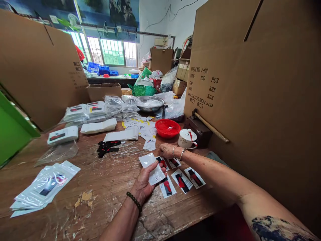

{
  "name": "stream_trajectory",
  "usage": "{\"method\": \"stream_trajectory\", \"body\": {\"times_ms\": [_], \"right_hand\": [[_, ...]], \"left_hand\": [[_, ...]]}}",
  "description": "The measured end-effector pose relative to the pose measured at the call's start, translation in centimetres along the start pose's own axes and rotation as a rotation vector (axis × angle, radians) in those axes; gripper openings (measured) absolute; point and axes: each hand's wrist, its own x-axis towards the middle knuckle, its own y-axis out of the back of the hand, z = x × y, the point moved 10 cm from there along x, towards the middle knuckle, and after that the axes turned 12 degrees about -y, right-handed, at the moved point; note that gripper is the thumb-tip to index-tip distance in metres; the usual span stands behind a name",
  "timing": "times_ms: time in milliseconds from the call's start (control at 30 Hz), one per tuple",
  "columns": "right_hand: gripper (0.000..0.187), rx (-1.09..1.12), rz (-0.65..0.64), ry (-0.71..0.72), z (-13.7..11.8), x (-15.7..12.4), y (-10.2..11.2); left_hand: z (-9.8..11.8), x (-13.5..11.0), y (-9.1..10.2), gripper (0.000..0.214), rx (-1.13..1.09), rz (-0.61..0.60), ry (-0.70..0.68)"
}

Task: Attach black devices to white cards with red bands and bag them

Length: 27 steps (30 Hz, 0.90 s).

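In my left hand (146, 176) is a small white plastic pouch (155, 178), pinched under the thumb and resting on the fingers. My right hand (167, 151) reaches past it, its fingertips curled down at the far edge of several white cards. What those fingertips hold, if anything, is hidden. Each card carries a black and red piece; one card (182, 181) lies to the right of the pouch, another (168, 186) just in front of it. At the left, flat filled pouches (46, 187) lie in a fanned stack.
A red basket (168, 129) and a lidded cup (187, 139) stand beyond my right hand. Black strips (107, 148), stacked white paper (121, 135) and loose printed cards (149, 144) lie mid-table. Tall cardboard (253, 100) walls the right; a hammer (213, 127) rests against it.
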Motion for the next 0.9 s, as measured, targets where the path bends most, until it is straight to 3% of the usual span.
{"method": "stream_trajectory", "body": {"times_ms": [167, 333, 600, 900], "right_hand": [[0.023, 0.035, 0.032, 0.066, -0.4, -0.2, 0.5], [0.035, 0.072, -0.022, 0.068, -0.5, 0.4, 0.3], [0.012, 0.073, -0.088, 0.014, -1.1, 1.3, -0.5], [0.014, 0.069, -0.052, -0.072, -1.8, 0.1, -0.3]], "left_hand": [[-0.1, 0.1, 0.0, 0.019, -0.002, -0.016, 0.005], [0.0, 0.1, 0.0, 0.023, -0.007, -0.018, -0.014], [0.0, 0.0, 0.3, 0.022, 0.006, -0.015, -0.036], [0.5, -0.5, 1.0, 0.015, -0.050, 0.015, -0.067]]}}
